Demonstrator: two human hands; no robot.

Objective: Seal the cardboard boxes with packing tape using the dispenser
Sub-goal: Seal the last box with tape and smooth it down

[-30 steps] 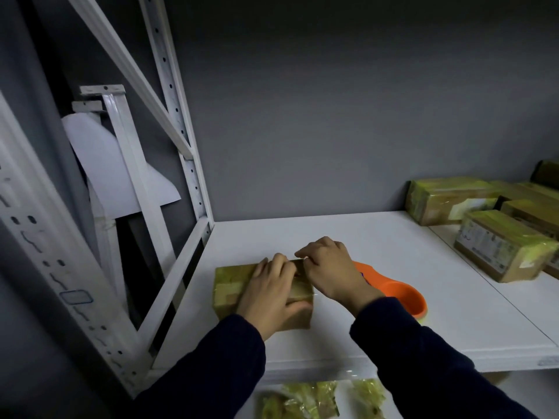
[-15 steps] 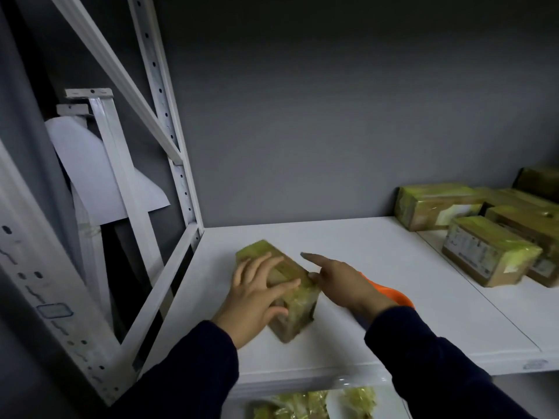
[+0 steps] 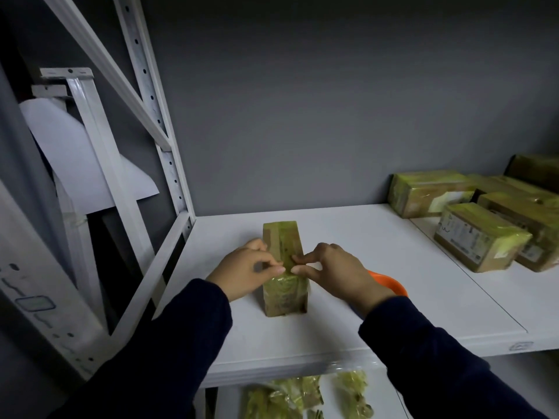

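A small cardboard box wrapped in yellowish tape lies on the white shelf, its long side pointing away from me. My left hand holds the box's left side, thumb and fingertips on the top near the front edge. My right hand pinches at the tape on the top of the same box, finger and thumb close together. The orange tape dispenser lies on the shelf behind my right wrist, mostly hidden.
Several taped boxes are grouped at the shelf's right rear. A white metal rack upright and diagonal braces stand at the left. Crumpled yellowish tape pieces lie on the lower shelf. A grey wall backs the shelf.
The box was turned from lying crosswise to pointing lengthwise away from me. My right hand moved from beside the box onto its top; my left hand shifted to its left side.
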